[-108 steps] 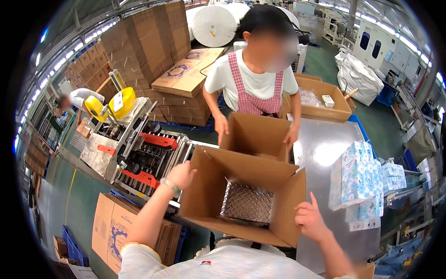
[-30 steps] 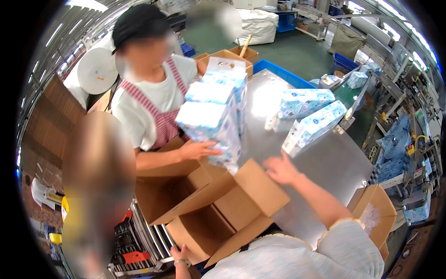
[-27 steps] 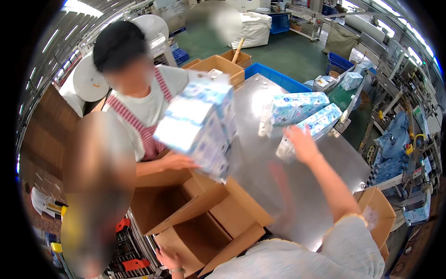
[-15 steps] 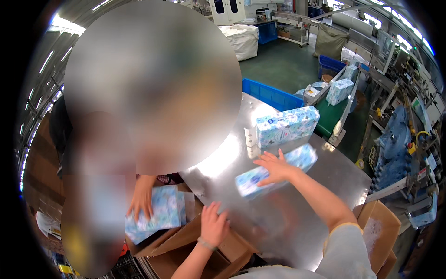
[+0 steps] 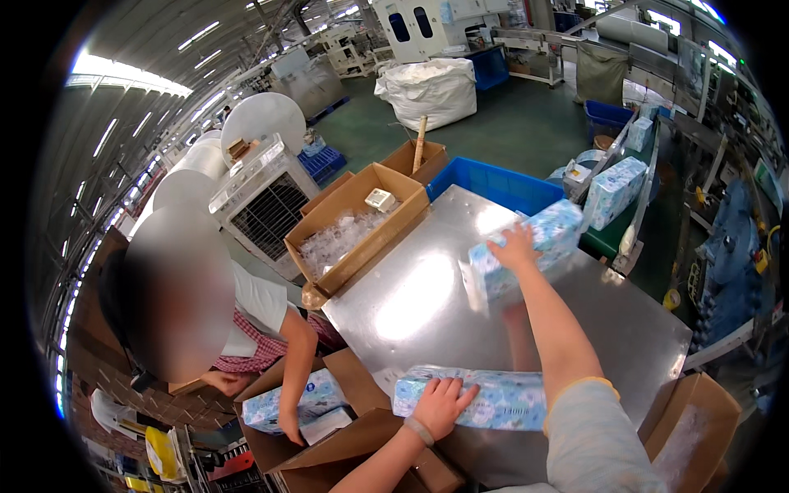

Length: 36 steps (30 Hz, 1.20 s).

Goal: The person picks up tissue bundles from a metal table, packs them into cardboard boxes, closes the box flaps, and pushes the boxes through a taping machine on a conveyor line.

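A long light-blue floral-wrapped pack (image 5: 503, 403) lies at the table's near edge. My left hand (image 5: 440, 404) rests on its left part, fingers bent over the top. Farther off, a second floral-wrapped pack (image 5: 552, 234) is slightly smeared by motion. My right hand (image 5: 518, 248) grips that one from its near left side, arm stretched across the metal table (image 5: 394, 329). At the left, a co-worker's hand (image 5: 289, 423) reaches into an open cardboard box (image 5: 362, 382), beside another floral pack (image 5: 308, 403) there.
Behind the table stand a blue bin (image 5: 485, 185) and a carton of clear plastic scraps (image 5: 345, 238). A green conveyor (image 5: 604, 242) on the right carries more packs. Another open carton (image 5: 699, 427) stands at the table's right corner.
My right hand has gone from the nearer pack to the farther one. The nearer pack has come toward me, and my left hand has moved onto it. The co-worker's hand has shifted in the box.
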Available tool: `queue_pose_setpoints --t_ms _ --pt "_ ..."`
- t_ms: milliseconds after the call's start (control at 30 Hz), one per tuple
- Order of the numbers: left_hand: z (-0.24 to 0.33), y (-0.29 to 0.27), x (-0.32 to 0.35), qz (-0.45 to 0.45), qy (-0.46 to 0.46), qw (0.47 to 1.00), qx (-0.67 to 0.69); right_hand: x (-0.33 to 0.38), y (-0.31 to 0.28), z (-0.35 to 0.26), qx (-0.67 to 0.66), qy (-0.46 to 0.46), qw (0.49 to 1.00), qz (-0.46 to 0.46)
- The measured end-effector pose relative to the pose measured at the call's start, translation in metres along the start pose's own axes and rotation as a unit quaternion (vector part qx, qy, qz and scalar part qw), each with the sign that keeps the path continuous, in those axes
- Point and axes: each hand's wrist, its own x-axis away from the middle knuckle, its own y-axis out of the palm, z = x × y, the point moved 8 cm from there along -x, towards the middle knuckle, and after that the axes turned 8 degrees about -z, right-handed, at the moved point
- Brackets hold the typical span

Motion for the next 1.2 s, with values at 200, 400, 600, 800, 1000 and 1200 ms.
queue_pose_setpoints --t_ms 200,400,600,800,1000,1200 --pt "0.021 -0.102 0.091 0.078 0.0 0.992 -0.102 0.14 0.042 -0.026 0.073 -0.282 0.95 -0.11" --pt "-0.017 -0.13 0.263 0.283 -0.236 0.92 0.133 0.344 0.046 0.017 0.167 -0.348 0.918 -0.088" --pt "0.021 -0.005 0.392 0.342 -0.363 0.795 0.344 0.376 0.037 0.01 0.211 -0.231 0.949 -0.039" --pt "0.06 0.045 0.421 0.109 -0.366 0.899 0.215 0.418 0.026 -0.085 0.188 -0.406 0.894 0.032" --pt "0.08 0.14 0.365 -0.201 -0.304 0.906 0.215 0.548 -0.016 -0.223 -0.097 -0.6 0.794 0.022" --pt "0.082 0.196 0.343 -0.251 -0.238 0.878 0.331 0.608 0.18 -0.242 0.021 -0.706 0.674 -0.217"
